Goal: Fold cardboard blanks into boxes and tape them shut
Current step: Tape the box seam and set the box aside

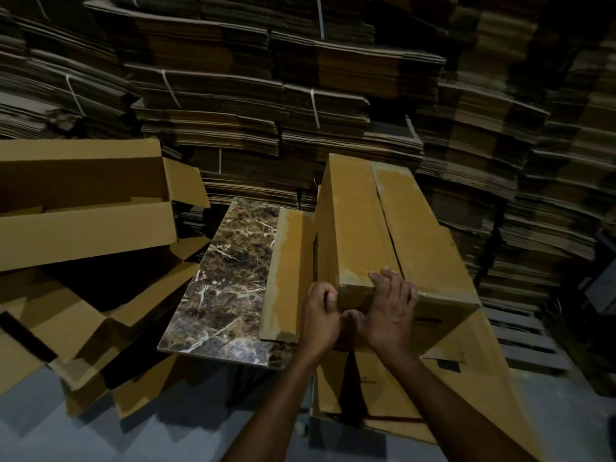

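Hands meet at the near end of a long brown box (383,228). The box lies on its side, partly on the counter (230,271), which has a dark, marbly top. The near end of the box sticks out past the counter's edge.

The right hand (390,315) is spread wide and flat. Its fingers (383,278) press down on the near top corner of the box, where two flaps come together with a thin gap between them. The left hand (321,318) is curled up, touching the same corner from the left side. I cannot tell if it is pinching anything.

One flap (286,275) lies open and flat on the counter, just to the left of the box.

Folded boxes (83,208), still open, are piled up on the left. Behind it all, flat cardboard blanks (266,95) sit in tall stacks, some tied with white straps. The floor (50,428) is grey.
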Demonstrator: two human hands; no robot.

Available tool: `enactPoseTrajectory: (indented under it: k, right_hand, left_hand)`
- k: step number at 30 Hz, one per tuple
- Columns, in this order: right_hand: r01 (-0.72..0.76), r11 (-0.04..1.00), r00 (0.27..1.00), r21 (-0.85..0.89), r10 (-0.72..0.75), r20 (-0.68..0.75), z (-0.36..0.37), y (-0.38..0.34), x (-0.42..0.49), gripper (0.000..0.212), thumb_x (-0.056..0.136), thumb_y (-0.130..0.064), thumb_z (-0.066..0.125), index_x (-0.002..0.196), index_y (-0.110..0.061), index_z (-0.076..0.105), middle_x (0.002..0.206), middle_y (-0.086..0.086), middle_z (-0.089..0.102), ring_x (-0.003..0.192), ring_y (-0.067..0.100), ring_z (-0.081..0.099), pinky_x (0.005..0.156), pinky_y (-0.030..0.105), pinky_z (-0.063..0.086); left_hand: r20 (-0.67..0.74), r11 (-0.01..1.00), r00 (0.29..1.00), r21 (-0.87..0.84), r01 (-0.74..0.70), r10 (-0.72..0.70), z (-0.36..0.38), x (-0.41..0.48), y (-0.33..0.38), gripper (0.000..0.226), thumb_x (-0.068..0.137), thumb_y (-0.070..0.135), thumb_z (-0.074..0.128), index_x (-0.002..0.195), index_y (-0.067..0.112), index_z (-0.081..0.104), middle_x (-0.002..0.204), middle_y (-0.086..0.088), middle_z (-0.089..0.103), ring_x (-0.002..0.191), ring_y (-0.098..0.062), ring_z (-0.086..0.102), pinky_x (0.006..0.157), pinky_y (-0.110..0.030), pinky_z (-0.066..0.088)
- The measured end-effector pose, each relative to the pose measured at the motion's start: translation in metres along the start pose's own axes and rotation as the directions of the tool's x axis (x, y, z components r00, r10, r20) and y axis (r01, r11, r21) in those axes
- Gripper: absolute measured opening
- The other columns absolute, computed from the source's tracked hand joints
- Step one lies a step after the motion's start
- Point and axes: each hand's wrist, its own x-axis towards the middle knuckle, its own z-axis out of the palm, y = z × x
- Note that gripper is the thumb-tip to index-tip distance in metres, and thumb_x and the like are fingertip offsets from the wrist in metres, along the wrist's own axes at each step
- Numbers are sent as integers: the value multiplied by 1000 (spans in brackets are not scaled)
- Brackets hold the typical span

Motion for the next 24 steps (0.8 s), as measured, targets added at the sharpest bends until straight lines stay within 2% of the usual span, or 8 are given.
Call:
enactPoseTrajectory:
  k: [3, 5, 7, 10, 12, 16, 21, 24]
  right_hand:
    - [2, 1000, 1000, 0, -2, 5, 0, 1, 0, 99, 53, -51, 94, 134, -18, 47, 140, 12, 47, 132, 34, 43, 112, 51, 28]
    - [1, 1000, 1000, 10, -1, 4, 1, 3, 0, 98, 55, -51, 93, 134, -18, 47, 141, 12, 47, 133, 34, 43, 113, 52, 28]
    - [10, 1000, 1000, 16, -10, 2, 2, 5, -1, 97, 55, -52, 93, 134, -18, 48, 141, 12, 48, 133, 34, 43, 112, 52, 28]
    - [7, 1000, 1000, 12, -7, 4, 3, 6, 0, 98, 54, -55, 93, 133, -17, 50, 140, 12, 48, 131, 33, 42, 111, 51, 28]
    - [0, 1000, 1000, 16, 0, -1, 3, 5, 1, 98, 53, -55, 93, 132, -17, 50, 139, 12, 47, 131, 33, 42, 111, 50, 26]
    - [1, 1000, 1000, 20, -1, -20, 3, 3, 1, 97, 53, -51, 94, 131, -17, 49, 139, 12, 47, 130, 34, 42, 112, 51, 26]
    - [4, 1000, 999, 4, -4, -35, 5, 2, 1, 98, 52, -54, 94, 130, -16, 49, 136, 14, 48, 127, 35, 43, 109, 52, 29]
    - [14, 1000, 999, -4, -14, -51, 6, 3, 1, 100, 50, -58, 94, 128, -17, 48, 135, 14, 49, 125, 34, 43, 108, 49, 24]
  left_hand:
    - [-19, 954, 989, -268, 134, -145, -5, -4, -1, 12, 106, 17, 50, 101, 21, 60, 92, -9, 65, 73, -15, 66, 65, -32, 57]
    - [0, 941, 989, -310, 139, -146, -9, -2, -2, 9, 104, 18, 55, 108, 18, 64, 95, -9, 68, 74, -13, 67, 68, -36, 60]
    - [66, 946, 992, -300, 120, -105, -14, 1, -2, 11, 103, 19, 58, 110, 20, 66, 95, -10, 70, 74, -14, 67, 71, -40, 60]
    - [141, 961, 988, -259, 101, -66, -22, 7, -1, 12, 103, 17, 58, 105, 24, 68, 93, -15, 69, 75, -15, 67, 71, -38, 59]
    - [149, 971, 988, -227, 79, -45, -25, 12, -3, 11, 102, 16, 59, 104, 21, 69, 91, -13, 70, 75, -16, 67, 70, -38, 59]
    - [144, 986, 989, -155, 61, -38, -24, 17, -3, 12, 103, 18, 58, 105, 14, 69, 87, -6, 70, 74, -12, 66, 64, -25, 55]
    - [163, 993, 986, -110, 42, -24, -22, 18, -4, 15, 104, 21, 55, 102, 17, 69, 85, -5, 69, 77, -16, 65, 67, -30, 55]
    - [213, 999, 976, -45, -28, 37, -29, 26, -5, 15, 102, 23, 55, 95, 21, 68, 83, -3, 68, 76, -18, 63, 67, -27, 50]
